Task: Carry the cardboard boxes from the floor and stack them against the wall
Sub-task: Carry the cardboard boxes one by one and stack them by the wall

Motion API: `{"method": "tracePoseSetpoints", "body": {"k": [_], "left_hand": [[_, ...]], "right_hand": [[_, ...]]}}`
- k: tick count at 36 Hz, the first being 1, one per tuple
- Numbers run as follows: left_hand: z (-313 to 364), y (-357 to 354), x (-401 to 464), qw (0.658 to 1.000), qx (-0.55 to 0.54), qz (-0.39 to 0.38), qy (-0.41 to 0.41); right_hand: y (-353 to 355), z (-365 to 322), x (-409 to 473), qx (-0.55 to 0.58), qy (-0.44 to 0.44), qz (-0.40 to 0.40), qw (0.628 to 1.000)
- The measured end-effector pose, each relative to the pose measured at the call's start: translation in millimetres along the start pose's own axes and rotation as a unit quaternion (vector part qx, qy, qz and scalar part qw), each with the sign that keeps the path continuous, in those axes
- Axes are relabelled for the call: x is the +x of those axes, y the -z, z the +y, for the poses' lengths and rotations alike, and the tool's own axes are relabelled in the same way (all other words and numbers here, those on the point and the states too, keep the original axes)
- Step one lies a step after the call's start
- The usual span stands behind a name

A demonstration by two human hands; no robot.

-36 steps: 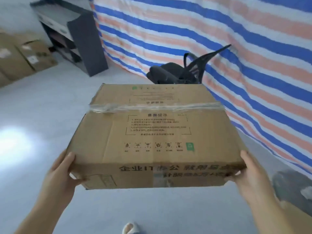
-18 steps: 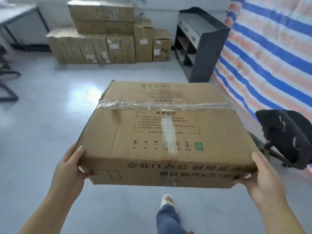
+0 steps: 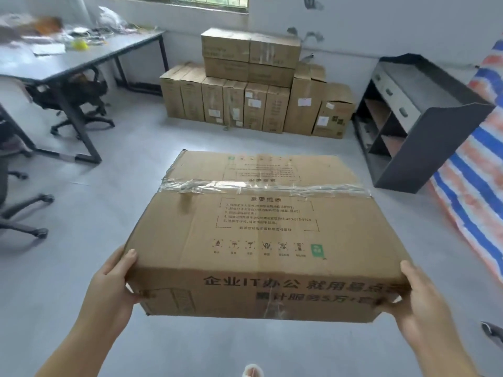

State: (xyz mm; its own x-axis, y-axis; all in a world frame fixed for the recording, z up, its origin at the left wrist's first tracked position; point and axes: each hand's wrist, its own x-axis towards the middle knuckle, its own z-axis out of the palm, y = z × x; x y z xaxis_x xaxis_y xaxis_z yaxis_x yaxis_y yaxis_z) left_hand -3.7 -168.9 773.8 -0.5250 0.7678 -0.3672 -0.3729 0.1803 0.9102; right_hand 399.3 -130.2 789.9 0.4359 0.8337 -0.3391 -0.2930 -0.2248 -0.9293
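So we're holding a flat, wide cardboard box (image 3: 261, 235) out in front of us, up off the grey floor (image 3: 114, 202), lying level with its broad taped face up. Its long axis is running left to right across the view, and the short sides are pointing out toward each hand. The printed text on the near flap is reading right way up for us, and a strip of clear tape (image 3: 261, 186) is crossing the top along that same left-right line.

Our left hand (image 3: 114, 284) is gripping the near left corner, thumb lying on the top edge and the fingers going under where we can't see them. Our right hand (image 3: 419, 297) is doing the same at the near right corner, thumb up the side edge, palm pressing in. So both grips are spread wide, one per end.

Straight ahead, well apart from the carried box, a stack of boxes (image 3: 253, 85) is sitting against the far wall (image 3: 353, 25), a row standing upright with two lying flat on top. A dark shelf unit (image 3: 419, 118) is standing to its right, a desk (image 3: 81, 58) to the left, and a striped tarp (image 3: 473, 186) is hanging along the right side.
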Motion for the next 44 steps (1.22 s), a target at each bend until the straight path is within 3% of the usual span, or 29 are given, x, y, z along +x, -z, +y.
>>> {"method": "tracePoseSetpoints", "body": {"k": [13, 28, 38, 44], "left_hand": [[71, 5, 203, 0.995, -0.041, 0.092, -0.029], [214, 0, 491, 0.992, -0.026, 0.110, -0.048], [253, -76, 639, 0.997, -0.019, 0.061, -0.031], [274, -156, 745, 0.998, -0.009, 0.054, -0.034]], "right_hand": [[-252, -12, 139, -0.074, 0.014, -0.108, 0.991], [-529, -17, 240, -0.028, 0.001, -0.091, 0.996], [-631, -37, 355, -0.020, 0.005, -0.075, 0.997], [-692, -60, 462, -0.014, 0.020, -0.065, 0.998]]}}
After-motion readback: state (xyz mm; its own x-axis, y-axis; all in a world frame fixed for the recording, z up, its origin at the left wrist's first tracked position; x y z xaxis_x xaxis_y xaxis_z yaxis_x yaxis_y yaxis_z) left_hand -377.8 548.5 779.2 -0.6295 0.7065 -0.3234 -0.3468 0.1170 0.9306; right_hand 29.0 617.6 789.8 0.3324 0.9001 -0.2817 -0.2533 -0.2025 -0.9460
